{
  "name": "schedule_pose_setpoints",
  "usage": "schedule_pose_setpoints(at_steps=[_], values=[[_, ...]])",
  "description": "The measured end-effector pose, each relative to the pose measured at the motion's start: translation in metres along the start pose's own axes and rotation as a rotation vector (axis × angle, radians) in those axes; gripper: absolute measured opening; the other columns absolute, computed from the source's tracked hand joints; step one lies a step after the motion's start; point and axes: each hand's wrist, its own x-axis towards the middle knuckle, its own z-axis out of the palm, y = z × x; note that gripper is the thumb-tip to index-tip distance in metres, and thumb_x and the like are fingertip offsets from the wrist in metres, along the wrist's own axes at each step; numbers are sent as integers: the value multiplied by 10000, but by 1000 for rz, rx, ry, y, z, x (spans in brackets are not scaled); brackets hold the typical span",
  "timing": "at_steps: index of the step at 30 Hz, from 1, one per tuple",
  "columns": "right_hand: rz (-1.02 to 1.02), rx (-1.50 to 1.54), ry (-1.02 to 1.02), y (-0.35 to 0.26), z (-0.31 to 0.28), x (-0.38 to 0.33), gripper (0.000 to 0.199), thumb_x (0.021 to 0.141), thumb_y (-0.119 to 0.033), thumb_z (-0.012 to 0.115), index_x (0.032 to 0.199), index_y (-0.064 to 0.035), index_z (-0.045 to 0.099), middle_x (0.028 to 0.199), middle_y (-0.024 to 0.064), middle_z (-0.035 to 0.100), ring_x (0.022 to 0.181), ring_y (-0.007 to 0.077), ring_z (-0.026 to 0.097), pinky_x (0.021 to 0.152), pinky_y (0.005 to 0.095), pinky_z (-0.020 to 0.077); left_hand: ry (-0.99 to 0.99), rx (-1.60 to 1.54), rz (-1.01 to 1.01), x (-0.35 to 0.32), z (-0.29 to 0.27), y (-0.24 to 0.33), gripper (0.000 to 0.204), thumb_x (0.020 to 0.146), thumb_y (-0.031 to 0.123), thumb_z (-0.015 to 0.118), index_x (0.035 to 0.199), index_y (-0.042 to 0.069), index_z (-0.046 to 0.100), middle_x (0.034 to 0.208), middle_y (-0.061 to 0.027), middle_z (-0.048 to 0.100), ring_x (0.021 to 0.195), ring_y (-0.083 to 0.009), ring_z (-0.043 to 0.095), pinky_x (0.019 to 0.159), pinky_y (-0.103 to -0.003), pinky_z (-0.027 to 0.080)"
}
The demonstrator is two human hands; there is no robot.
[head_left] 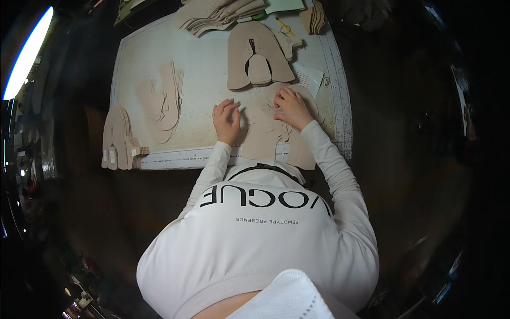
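A flat, beige, curved cut piece (260,130) lies in front of me at the near edge of the board, looking like a shoe-upper part with small slits and marks on its face. Over its right side, my right hand (293,110) bends its fingers down in a pinch; whatever is between the fingertips is too small to make out. Beside the piece's left edge is my left hand (227,122), fingers curved and thumb apart, with nothing seen in it. Just beyond both hands sits a stack of arch-shaped beige pieces (239,58) with a smaller tongue-shaped piece (260,70) in its opening.
The pale work board (202,64) carries fanned beige pieces (171,101) at left and an upright-looking stack (121,130) at its near left corner. More stacked pieces (223,16) lie at the far edge, near a yellow pen (285,26). A printed paper (309,78) lies right.
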Motion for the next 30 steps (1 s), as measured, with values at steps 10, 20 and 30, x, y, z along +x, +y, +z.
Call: schedule_pose_setpoints(at_steps=[10, 20, 30], values=[[247, 975, 169, 30, -57, 54, 196, 773, -144, 730, 904, -34, 635, 810, 12, 638, 754, 59, 571, 681, 186, 451, 81, -97, -127, -7, 13, -7, 99, 769, 47, 587, 830, 77, 659, 953, -71, 653, 960, -258, 584, 891, -374, 404], [211, 1359, 397, 58, -143, 192, 291, 817, -84, 655, 1103, -55, 609, 982, 31, 644, 817, 88, 605, 665, 193, 461, 111, -90, -155, -2, 8, 1, 111, 772, 14, 570, 837, 55, 650, 909, -95, 659, 907, -264, 602, 851, -350, 446], [297, 691, 627, 116, -169, 251, 274, 765, -98, 666, 1019, 1, 635, 867, 52, 676, 769, 100, 625, 632, 237, 483, 139, -84, -177, 0, 9, 1, 121, 780, 9, 565, 847, 58, 654, 876, -96, 655, 879, -259, 606, 836, -342, 444]])
